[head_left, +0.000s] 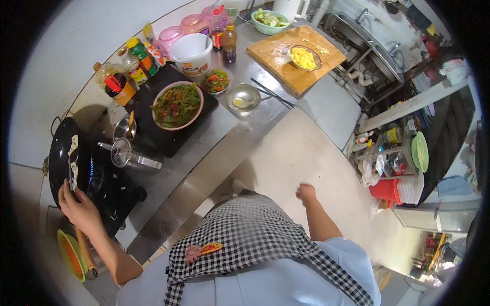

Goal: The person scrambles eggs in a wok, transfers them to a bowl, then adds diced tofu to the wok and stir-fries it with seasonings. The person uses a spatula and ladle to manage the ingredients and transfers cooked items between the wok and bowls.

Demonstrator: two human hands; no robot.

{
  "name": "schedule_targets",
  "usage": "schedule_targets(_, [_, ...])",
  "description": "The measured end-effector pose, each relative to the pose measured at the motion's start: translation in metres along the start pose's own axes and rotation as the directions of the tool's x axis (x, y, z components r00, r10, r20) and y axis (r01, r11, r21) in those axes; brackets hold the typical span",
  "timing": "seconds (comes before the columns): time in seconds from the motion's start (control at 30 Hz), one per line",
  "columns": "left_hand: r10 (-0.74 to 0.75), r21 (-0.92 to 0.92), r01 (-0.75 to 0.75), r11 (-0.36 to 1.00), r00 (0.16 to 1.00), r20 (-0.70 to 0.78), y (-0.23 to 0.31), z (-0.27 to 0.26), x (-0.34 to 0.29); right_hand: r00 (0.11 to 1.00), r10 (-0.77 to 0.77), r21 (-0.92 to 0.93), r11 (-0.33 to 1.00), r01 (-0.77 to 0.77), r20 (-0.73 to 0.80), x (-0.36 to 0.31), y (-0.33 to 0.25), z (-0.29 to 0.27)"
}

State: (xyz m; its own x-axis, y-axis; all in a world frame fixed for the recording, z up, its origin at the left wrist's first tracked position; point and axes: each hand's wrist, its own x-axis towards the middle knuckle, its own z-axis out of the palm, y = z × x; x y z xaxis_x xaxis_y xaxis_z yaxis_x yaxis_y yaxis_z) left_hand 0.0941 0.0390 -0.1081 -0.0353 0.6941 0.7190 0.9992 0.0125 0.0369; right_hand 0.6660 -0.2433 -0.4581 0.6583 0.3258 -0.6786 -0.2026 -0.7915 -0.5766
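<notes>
At the left, my left hand (80, 208) is at the near edge of a black wok (60, 148), fingers closed on a cooking utensil (70, 171) with a thin metal shaft. Its working end is unclear. White pieces of food (74, 153) lie in the wok, and blue flame shows beside it. A wooden handle (86, 250) with a ring at its end runs out below this hand; I cannot tell whether it belongs to the wok or the utensil. Over the floor, my right hand (306, 193) hangs free, slightly blurred, its fingers curled around nothing visible.
A glass-lidded pot (121, 153) stands right of the wok. Behind it are a bowl of green vegetables (176, 104), sauce bottles (113, 84) and a white bucket (191, 53). Farther right, a cutting board (273, 48) bears a bowl of yellow food (304, 57).
</notes>
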Motion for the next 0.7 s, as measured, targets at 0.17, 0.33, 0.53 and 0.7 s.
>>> schedule_targets(0.17, [0.348, -0.726, -0.074, 0.683, 0.908, 0.235, 0.139, -0.004, -0.032, 0.771, 0.608, 0.365, 0.773, -0.519, -0.191, -0.007, 0.144, -0.069])
schedule_targets(0.33, [0.757, -0.952, 0.119, 0.283, 0.581, 0.298, 0.278, -0.061, -0.019, 0.74, 0.671, 0.615, 0.598, -0.514, -0.033, 0.014, 0.169, -0.089])
schedule_targets(0.53, [0.969, -0.974, -0.139, -0.181, -0.192, -0.153, 0.463, -0.167, -0.035, 0.943, 0.332, 0.606, 0.751, -0.263, -0.002, 0.04, 0.118, -0.115])
schedule_targets(0.7, [0.75, -0.864, -0.004, -0.503, -0.499, -0.434, 0.628, -0.305, -0.097, 0.96, 0.274, 0.723, 0.675, -0.146, -0.062, 0.039, 0.145, -0.224])
